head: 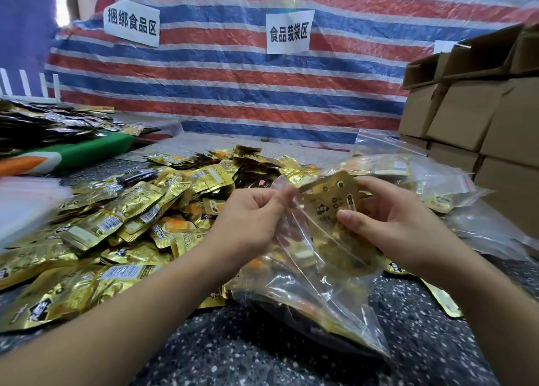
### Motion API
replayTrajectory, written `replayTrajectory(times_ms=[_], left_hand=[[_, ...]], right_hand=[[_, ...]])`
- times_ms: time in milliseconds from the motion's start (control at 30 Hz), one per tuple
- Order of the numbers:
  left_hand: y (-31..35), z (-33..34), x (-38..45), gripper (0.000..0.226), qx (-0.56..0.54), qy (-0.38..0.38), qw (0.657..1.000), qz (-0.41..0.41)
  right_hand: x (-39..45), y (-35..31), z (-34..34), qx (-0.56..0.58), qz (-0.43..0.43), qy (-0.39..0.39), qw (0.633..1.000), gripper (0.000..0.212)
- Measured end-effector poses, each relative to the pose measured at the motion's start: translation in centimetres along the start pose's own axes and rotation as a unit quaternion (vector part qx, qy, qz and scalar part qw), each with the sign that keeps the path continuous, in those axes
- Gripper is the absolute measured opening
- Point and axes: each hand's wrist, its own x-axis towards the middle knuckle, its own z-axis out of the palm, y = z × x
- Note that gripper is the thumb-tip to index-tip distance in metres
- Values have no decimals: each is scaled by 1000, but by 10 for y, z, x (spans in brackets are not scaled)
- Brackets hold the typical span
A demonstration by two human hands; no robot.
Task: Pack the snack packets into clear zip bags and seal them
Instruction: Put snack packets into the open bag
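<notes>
Two hands work one clear zip bag (309,292), which lies on the speckled bench (262,356) between the forearms, its long axis running from the near right up to its open mouth at the fingers. Left hand (250,210) pinches the mouth's thin film edge; right hand (396,219) grips a gold foil snack packet (329,198), upright and partly inside the mouth, so the packet's way in is down and toward the person. Bag: soft, glossy, creased, already holding several packets. Beyond left: heap of loose gold packets (131,210), flat, crinkled, shiny. Beyond right: filled bags (423,181), cardboard boxes (472,108). Farthest: striped tarpaulin (233,73).
</notes>
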Motion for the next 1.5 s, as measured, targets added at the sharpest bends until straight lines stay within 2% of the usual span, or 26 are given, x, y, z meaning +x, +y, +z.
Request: replayTrajectory(times_ms=[67,300,467,600,800,900,1000,1067,1133,1233,1367,1400,1500], left_hand=[[-1,-1,1,47,4,0,1000,-9],[-4,-3,2,66,25,14,1000,-10],[-1,0,0,49,42,26,998,-28],[1,-1,-1,56,48,34,997,-41],[4,-2,-2,44,27,20,997,-74],[5,-2,-3,44,38,15,997,-59],[4,0,-3,40,32,-11,998,-44],[3,1,-3,38,38,-21,998,-40],[1,0,-3,42,39,-23,998,-45],[2,0,-3,50,10,-32,997,-65],[4,1,-4,45,4,-28,998,-60],[3,2,-5,44,11,-24,999,-48],[3,3,-6,43,26,0,1000,-13]], right_hand=[[-1,0,-2,-7,4,-27,1000,34],[-2,3,0,-39,32,-47,998,39],[0,8,1,-82,46,-2,996,25],[1,7,3,-69,61,22,995,23],[-3,1,7,-39,40,-36,998,29],[-3,-1,7,-50,45,-46,997,33],[-4,-6,12,-65,56,-104,991,37],[-4,-8,16,-91,51,-107,989,41],[-3,-8,18,-116,49,-47,991,33],[-1,-11,16,-80,55,34,995,32],[-6,-16,20,-102,45,-35,993,11],[-7,-17,23,-117,35,-55,991,15],[-9,-20,25,-100,49,-86,990,48]])
